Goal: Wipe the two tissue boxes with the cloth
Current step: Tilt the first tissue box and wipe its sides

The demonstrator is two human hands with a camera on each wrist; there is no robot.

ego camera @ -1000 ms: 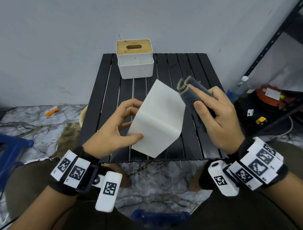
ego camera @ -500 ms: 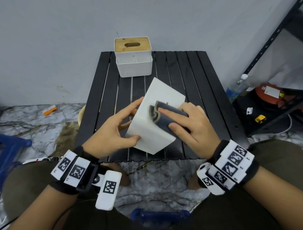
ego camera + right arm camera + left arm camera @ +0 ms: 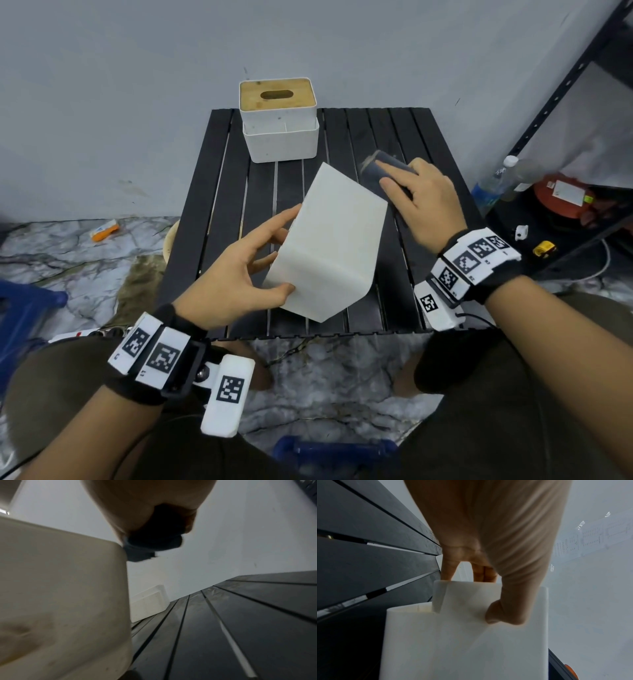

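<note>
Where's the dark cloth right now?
In the head view the cloth is bunched in the right hand, at the far right corner of the tilted white box, above the black slatted table.

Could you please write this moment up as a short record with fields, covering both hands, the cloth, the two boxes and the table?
left hand: grips the plain white box, thumb on its near face, fingers behind
plain white box: tilted, lifted above the table
right hand: holds the dark folded cloth
cloth: at the box's far right edge, off its broad upper face
second box: white, wooden slotted lid, upright at the table's far edge, untouched
table: black slats
</note>
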